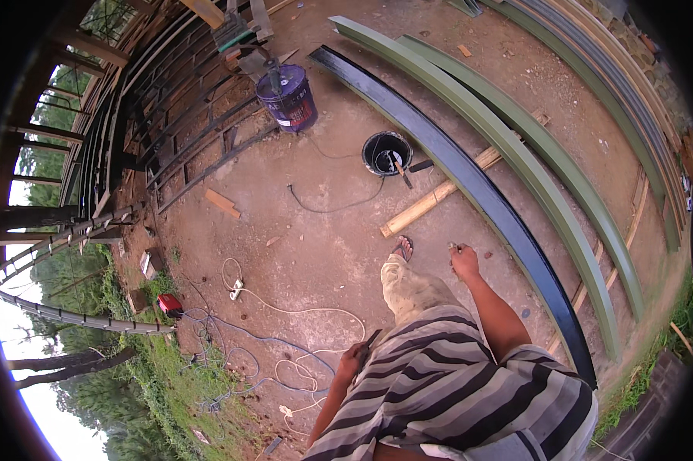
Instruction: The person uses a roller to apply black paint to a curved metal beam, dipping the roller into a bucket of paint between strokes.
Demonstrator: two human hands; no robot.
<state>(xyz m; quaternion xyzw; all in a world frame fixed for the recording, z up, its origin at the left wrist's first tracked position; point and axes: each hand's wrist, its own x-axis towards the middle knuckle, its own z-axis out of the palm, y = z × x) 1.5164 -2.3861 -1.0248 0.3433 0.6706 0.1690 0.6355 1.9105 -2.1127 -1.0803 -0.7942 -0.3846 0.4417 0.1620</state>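
My left hand (351, 361) is closed around a dark, slim object (373, 336) beside my striped shirt; its kind is not clear. My right hand (463, 261) hangs past my knee with its fingers curled in; a small speck shows at the fingertips, too small to name. To the right of that hand runs a long metal beam (469, 173) with a glossy black top face. Ahead stands a black bucket (368, 154) with dark liquid and a brush-like handle (402, 173) leaning out. My sandalled foot (403, 247) is on the ground below it.
Green beams (500, 138) lie right of the black one, across wooden battens (423, 207). A purple bucket (289, 107) stands beside a dark metal frame (200, 115). Blue and white cables (304, 376) coil at left near a red box (169, 305). A wood scrap (222, 203) lies ahead.
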